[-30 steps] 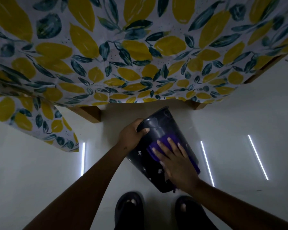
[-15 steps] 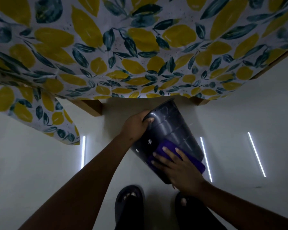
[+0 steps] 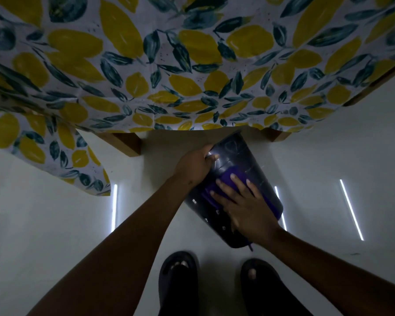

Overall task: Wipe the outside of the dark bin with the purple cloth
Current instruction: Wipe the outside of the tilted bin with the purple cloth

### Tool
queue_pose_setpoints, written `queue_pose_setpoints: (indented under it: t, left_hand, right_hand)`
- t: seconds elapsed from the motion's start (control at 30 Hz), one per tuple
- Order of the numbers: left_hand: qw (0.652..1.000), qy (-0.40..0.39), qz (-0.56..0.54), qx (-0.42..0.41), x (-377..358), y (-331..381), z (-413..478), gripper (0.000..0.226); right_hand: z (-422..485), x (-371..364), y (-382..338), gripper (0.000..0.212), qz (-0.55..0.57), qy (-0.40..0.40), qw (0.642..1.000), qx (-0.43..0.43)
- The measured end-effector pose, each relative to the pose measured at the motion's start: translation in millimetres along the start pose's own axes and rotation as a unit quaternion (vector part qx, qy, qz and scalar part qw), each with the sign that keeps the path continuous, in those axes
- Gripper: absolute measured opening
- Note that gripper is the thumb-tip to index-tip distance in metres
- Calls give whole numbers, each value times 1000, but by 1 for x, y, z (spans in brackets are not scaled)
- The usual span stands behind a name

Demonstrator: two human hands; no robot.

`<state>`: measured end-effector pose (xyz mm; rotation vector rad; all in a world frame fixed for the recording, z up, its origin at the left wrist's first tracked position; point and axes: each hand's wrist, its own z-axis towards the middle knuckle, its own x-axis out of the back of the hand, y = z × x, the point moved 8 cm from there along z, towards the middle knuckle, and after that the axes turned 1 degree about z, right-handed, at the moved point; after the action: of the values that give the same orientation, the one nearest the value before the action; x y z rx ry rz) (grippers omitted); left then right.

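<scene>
Wiping in progress, judging by the pose. Lemon-and-leaf printed tablecloth (image 3: pixel 192 65) on the worktop fills everything beyond both hands; pale glossy floor (image 3: pixel 43 224) lies beneath them. Dark tapered plastic bin (image 3: pixel 235 160) is held tilted off the floor between the two hands. Its long axis runs from the end up near the tablecloth edge, away from the person, down and back to the end by the right wrist. Left hand (image 3: pixel 195 166) is curled around the bin's upper left side, fingers wrapped on it, steadying. Right hand (image 3: pixel 246 206) lies flat and spread, fingers splayed, pressing the purple cloth (image 3: pixel 228 181) against the bin's upward-facing wall. Right hand is nearer the person; left sits further up the bin. Next stroke likely runs along that axis. Small pale marks dot the bin's left flank; unreadable, no brand legible. Dark sandals (image 3: pixel 178 283) below both forearms.
</scene>
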<state>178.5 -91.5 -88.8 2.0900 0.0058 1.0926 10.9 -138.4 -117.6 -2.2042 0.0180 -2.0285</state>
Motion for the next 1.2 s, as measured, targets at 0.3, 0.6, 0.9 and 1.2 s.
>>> queue_pose_setpoints:
  t: [0.3, 0.6, 0.9, 1.2]
  left_hand:
    - [1000, 15, 7, 20, 3, -33, -26, 25]
    - [999, 35, -2, 18, -3, -15, -13, 30]
    - [999, 47, 19, 19, -2, -4, -9, 31]
    - [997, 50, -8, 60, -5, -15, -14, 36]
  right_hand:
    - [-19, -9, 11, 63, 12, 54, 998, -41]
    - [23, 14, 46, 54, 97, 48, 987, -115]
    - [0, 5, 13, 56, 57, 56, 996, -31]
    - [-28, -13, 18, 54, 65, 41, 994, -75]
